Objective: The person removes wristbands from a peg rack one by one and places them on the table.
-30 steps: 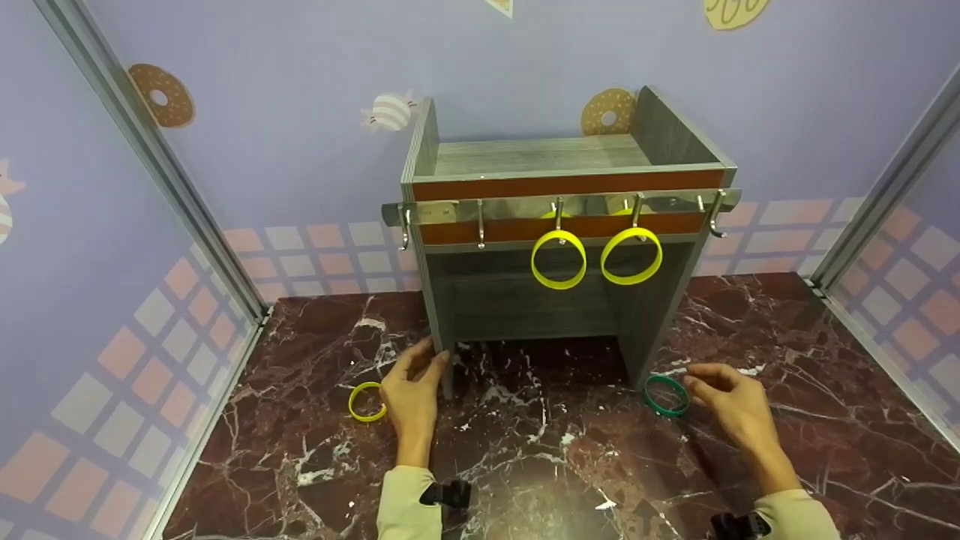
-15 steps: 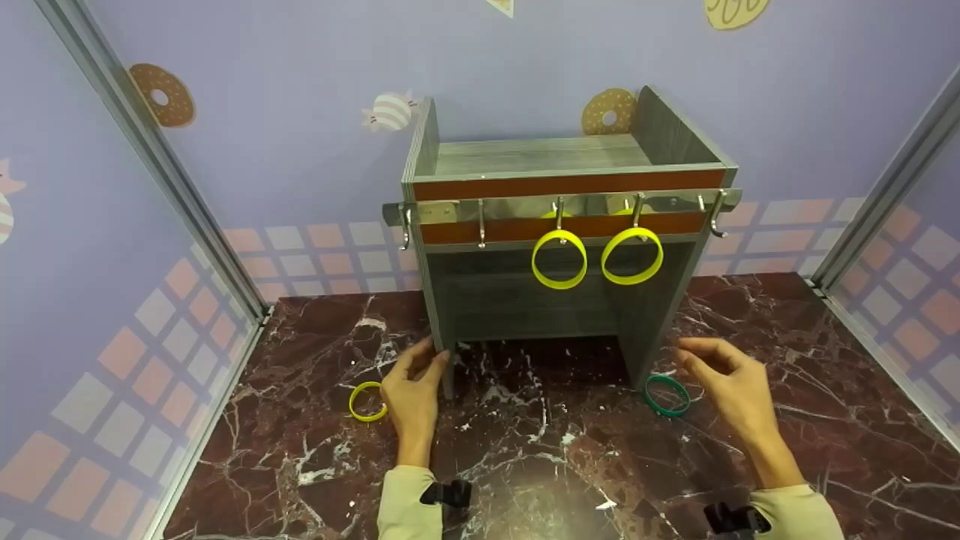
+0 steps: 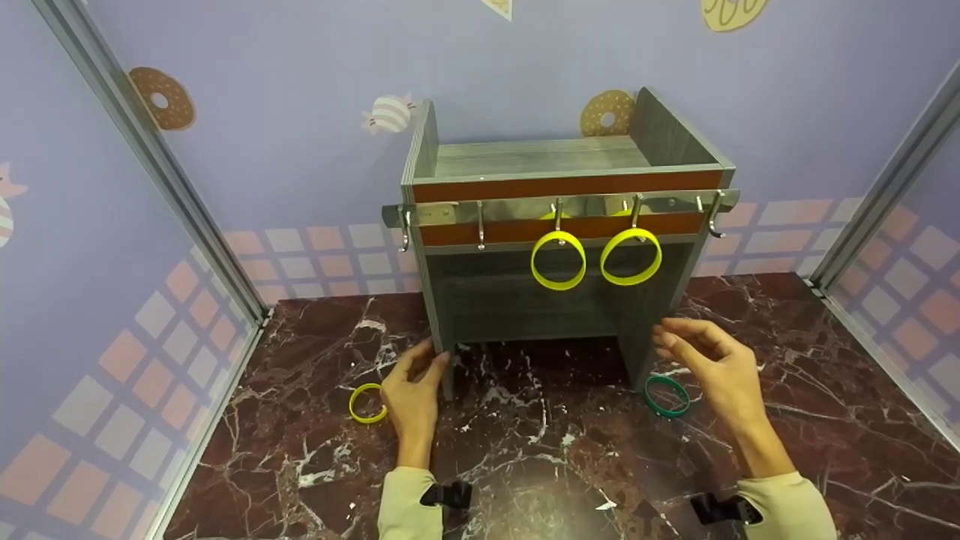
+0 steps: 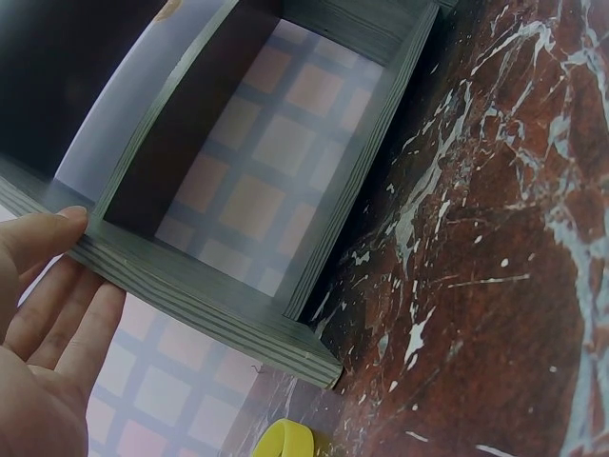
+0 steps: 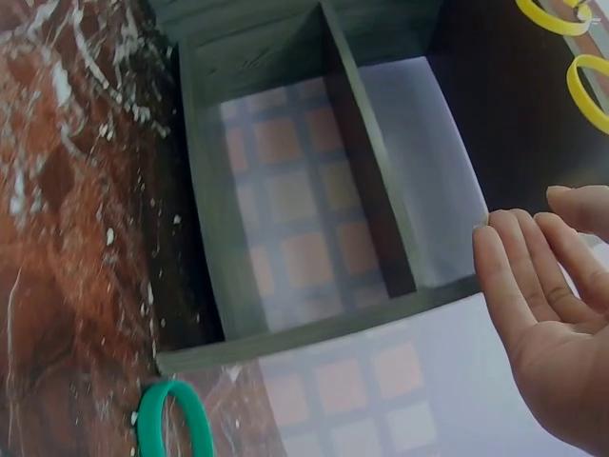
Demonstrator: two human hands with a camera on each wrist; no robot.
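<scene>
A grey wood-grain shelf (image 3: 540,159) stands upright, with a metal hook rail (image 3: 517,208) along its front. My left hand (image 3: 411,397) grips the left side panel (image 4: 205,305), thumb at the front edge and fingers along the outer face. My right hand (image 3: 716,367), empty and with fingers loosely bent, is raised close beside the right side panel (image 3: 645,322). Below it a green wristband (image 3: 666,396) stands on edge against that panel's foot. A yellow wristband (image 3: 367,403) is just left of my left hand. Two more, one yellow wristband (image 3: 559,286) and another yellow wristband (image 3: 631,280), hang from middle hooks.
Under everything lies a dark red marbled tabletop (image 3: 540,465). A purple patterned wall (image 3: 300,150) rises behind the shelf, and side walls with grey metal corner posts (image 3: 180,180) close off the left and right. Bare hooks (image 3: 481,225) show toward the rail's left end.
My right hand has moved up and to the left, away from the green wristband and closer to the right panel. The left hand has kept its hold on the left panel.
</scene>
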